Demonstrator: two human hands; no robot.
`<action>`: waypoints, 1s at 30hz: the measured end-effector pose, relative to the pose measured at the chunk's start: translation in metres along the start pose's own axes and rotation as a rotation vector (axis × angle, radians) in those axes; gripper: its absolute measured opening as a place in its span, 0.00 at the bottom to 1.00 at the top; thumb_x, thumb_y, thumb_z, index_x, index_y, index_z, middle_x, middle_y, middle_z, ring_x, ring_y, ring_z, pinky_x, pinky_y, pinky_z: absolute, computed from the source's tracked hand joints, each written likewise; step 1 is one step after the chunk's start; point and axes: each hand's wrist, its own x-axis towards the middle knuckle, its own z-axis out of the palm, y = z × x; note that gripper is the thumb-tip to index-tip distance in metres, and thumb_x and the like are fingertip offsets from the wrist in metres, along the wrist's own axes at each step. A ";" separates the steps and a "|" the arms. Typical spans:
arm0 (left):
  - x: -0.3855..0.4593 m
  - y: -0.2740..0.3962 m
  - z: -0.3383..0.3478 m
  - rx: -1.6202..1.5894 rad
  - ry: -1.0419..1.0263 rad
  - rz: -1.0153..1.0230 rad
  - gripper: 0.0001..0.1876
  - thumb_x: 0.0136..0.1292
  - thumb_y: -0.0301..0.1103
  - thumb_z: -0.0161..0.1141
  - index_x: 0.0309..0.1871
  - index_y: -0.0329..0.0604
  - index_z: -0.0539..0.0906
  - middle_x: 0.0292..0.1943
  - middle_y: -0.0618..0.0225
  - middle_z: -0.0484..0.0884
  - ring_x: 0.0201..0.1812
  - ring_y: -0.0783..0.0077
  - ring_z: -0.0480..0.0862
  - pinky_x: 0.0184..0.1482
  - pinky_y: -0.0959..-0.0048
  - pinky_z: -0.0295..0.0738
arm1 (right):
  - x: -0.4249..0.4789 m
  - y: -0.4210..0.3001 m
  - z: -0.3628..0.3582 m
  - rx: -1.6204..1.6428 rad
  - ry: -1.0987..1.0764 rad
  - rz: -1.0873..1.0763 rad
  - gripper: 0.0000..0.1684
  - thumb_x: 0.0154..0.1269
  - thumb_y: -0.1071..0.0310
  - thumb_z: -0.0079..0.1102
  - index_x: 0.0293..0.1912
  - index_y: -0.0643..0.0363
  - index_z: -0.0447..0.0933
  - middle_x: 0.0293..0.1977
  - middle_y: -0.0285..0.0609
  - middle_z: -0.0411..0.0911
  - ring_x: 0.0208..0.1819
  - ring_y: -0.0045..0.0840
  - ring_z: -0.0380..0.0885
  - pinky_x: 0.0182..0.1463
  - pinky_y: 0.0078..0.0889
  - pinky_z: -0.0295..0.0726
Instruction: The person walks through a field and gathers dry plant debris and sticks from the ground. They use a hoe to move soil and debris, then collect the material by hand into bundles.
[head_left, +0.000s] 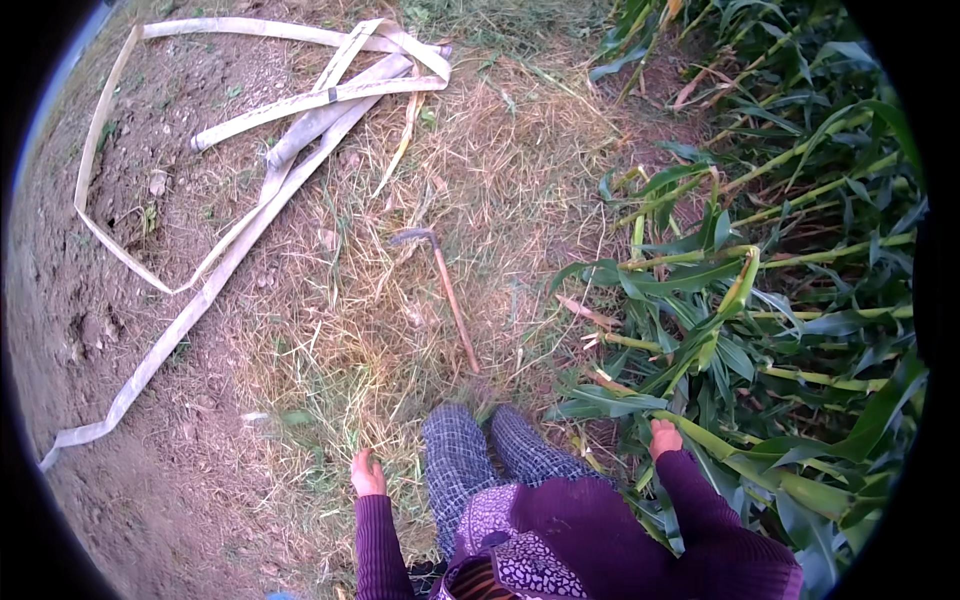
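Note:
My left hand (367, 474) hangs beside my checked trousers (456, 457) above the dry grass, with nothing visible in it and the fingers a little apart. On the other side, my right hand (664, 439) is among the maize plants, up against a thick green maize stalk (709, 439). Its fingers look curled, but whether they grip the stalk or a leaf I cannot tell. In front of my knees a sickle (454, 300) lies on the straw, its wooden handle towards me and its dark curved blade pointing left.
Standing maize (810, 247) fills the right side, with bent and broken stalks (739, 285) along its edge. A flat pale lay-flat hose (225, 255) lies in loops at the left and far left. Straw (352, 360) covers the ground ahead; bare soil (112, 337) shows farther left.

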 end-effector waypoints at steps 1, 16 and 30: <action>0.001 -0.002 0.004 -0.011 -0.017 -0.021 0.16 0.46 0.22 0.54 0.42 0.41 0.75 0.37 0.55 0.75 0.39 0.55 0.76 0.43 0.64 0.71 | 0.001 -0.001 -0.006 -0.107 0.090 -0.040 0.19 0.49 0.70 0.50 0.45 0.57 0.70 0.44 0.47 0.70 0.47 0.40 0.69 0.53 0.45 0.63; 0.059 0.052 0.001 -0.055 -0.175 0.095 0.13 0.49 0.22 0.51 0.41 0.42 0.77 0.35 0.56 0.77 0.33 0.60 0.79 0.38 0.69 0.74 | 0.039 0.058 -0.008 -0.363 -0.122 0.122 0.11 0.55 0.66 0.46 0.35 0.57 0.76 0.33 0.43 0.78 0.36 0.31 0.79 0.37 0.34 0.77; 0.067 0.019 0.018 0.063 -0.364 0.045 0.13 0.49 0.29 0.54 0.40 0.47 0.79 0.31 0.55 0.80 0.34 0.59 0.81 0.39 0.67 0.75 | 0.045 0.035 -0.022 -0.323 -0.237 0.209 0.13 0.56 0.66 0.45 0.38 0.55 0.78 0.37 0.42 0.78 0.40 0.30 0.78 0.40 0.33 0.76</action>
